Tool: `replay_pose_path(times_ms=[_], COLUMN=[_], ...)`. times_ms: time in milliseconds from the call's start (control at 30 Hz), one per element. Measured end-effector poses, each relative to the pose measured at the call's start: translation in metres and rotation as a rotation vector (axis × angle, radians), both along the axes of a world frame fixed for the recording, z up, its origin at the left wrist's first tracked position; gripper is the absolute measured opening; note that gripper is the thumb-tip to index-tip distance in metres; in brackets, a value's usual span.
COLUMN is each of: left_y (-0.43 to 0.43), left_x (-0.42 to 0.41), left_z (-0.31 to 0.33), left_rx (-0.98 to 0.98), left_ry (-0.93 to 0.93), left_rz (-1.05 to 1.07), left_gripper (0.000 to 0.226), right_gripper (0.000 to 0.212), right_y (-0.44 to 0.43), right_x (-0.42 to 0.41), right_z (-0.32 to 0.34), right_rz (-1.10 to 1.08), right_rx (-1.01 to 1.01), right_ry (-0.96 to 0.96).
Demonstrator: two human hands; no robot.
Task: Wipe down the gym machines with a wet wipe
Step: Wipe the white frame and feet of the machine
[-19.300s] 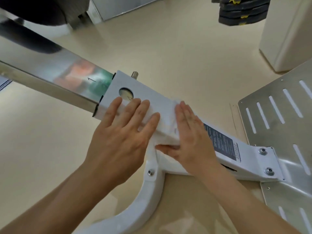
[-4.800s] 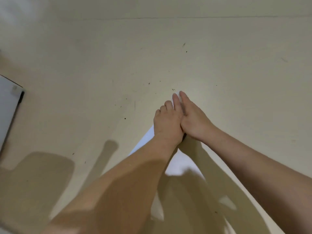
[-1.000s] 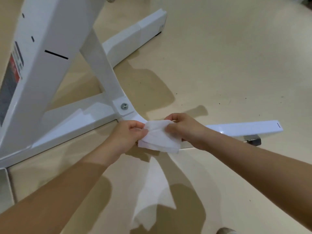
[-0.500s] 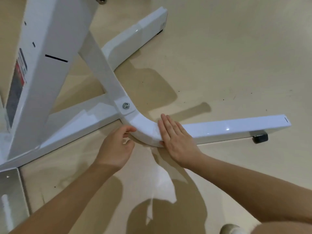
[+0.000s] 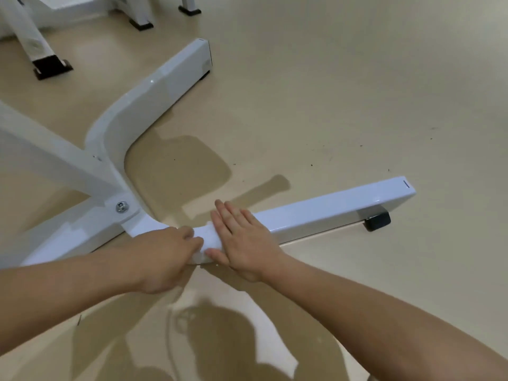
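Nearest: both forearms come in from the bottom edge over the beige floor (image 5: 330, 105), w/ dark shadows on it below them.

L hand (image 5: 165, 254): fingers curled, tips tucked onto the left edge of the wet wipe (image 5: 206, 237), gripping it there. R hand (image 5: 244, 240): flat, fingers straight and close together, palm pressing down on the wipe's right side. The hands sit just beside each other, w/ only a strip of wipe showing between them.

The wipe is draped over the top of the near leg (image 5: 330, 210) of the white machine frame (image 5: 55, 160), right where the leg's curve straightens out (most of the wipe is hidden under the R palm). The leg runs on to the right, lying low along the floor, and has a black rubber foot (image 5: 378, 221) under its far end.

Left of the L hand, a silver bolt (image 5: 121, 207) sits at the joint where the frame's struts meet. From that joint a 2nd curved leg (image 5: 170, 78) sweeps away toward the top of the view.

Farthest, top left: white legs of another machine (image 5: 30, 37) on black feet (image 5: 50, 66), well apart from the hands.
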State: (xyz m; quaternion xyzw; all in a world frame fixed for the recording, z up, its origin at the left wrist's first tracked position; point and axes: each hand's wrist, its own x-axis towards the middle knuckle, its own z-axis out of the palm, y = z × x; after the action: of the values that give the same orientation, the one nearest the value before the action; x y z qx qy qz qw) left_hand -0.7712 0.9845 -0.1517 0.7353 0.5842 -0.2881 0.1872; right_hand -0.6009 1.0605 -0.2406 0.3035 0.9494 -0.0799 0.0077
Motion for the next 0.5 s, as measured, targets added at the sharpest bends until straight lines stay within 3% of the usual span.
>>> replay_pose_path(times_ms=[100, 233, 367, 500], left_y=[0.008, 0.037, 0.069, 0.083], left_x=[0.031, 0.093, 0.154, 0.190], left_z=[0.001, -0.010, -0.021, -0.029], left_rx=[-0.040, 0.116, 0.286, 0.381], left_ry=[0.085, 0.036, -0.036, -0.134], left_rz=[-0.117, -0.177, -0.061, 0.225], left_gripper=[0.050, 0.053, 0.048, 0.032], right_gripper=[0.082, 0.092, 0.077, 0.065], right_y=[0.040, 0.115, 0.138, 0.099], right_x=[0.080, 0.215, 0.224, 0.162], right_z=[0.002, 0.004, -0.001, -0.014], right_rz=[-0.175, -0.517, -0.764, -0.458], right_rx=[0.003, 0.010, -0.025, 0.054], right_ry=[-0.019, -0.041, 0.020, 0.120])
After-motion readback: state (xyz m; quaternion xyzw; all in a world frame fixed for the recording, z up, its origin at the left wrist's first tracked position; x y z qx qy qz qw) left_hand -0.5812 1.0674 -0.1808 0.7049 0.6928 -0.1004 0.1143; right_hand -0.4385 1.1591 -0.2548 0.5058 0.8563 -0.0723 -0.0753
